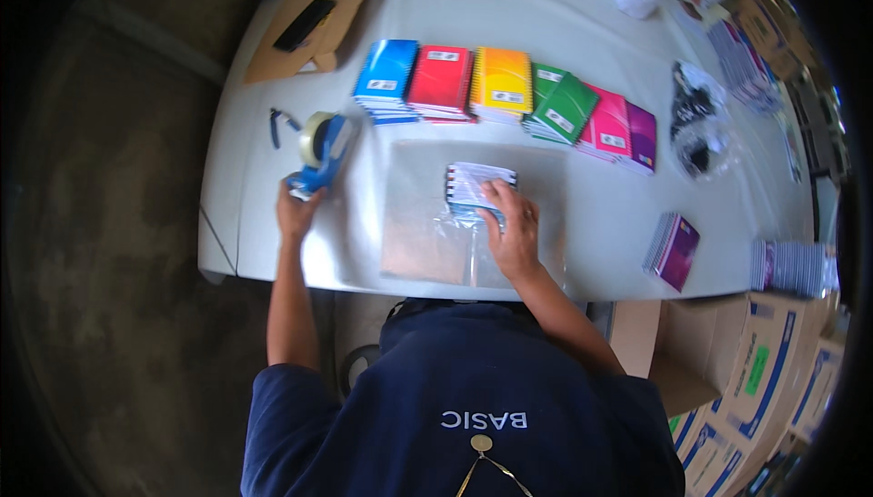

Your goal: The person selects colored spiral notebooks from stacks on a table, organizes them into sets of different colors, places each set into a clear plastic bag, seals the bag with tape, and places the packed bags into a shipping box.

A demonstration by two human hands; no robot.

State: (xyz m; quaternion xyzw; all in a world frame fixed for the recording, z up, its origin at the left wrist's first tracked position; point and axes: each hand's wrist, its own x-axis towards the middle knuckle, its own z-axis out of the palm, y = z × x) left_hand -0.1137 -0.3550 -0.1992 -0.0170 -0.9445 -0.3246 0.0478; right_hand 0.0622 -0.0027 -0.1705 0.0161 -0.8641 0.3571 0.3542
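The bundle (466,179) of notebooks is lying on the mat (418,251), directly in front of the torso, with clear film crinkling at its near left corner. The right hand (516,224) is the nearer one: it is approaching from the near right side, its fingertips touching the top face and its thumb lying at the near edge. Its fingers are curving and standing slightly apart; whether they are pinching the bundle or only pressing on it cannot be told. The visible coils are running along the bundle's left edge; because the hand is covering the near right part, the long axis cannot be confirmed. The left hand (297,212) is closing around the near end of the blue dispenser (338,140), left of the mat and well apart from the bundle. The dispenser's long axis is slanting from the hand away and to the right, so it is pointing past the bundle's far left side rather than at it. The tape roll (309,140) is sitting on the dispenser's left side. The governing relation is therefore lateral: the bundle is lying to the right of the dispenser, with bare mat separating the two. The notebook row (503,79) is standing beyond both.
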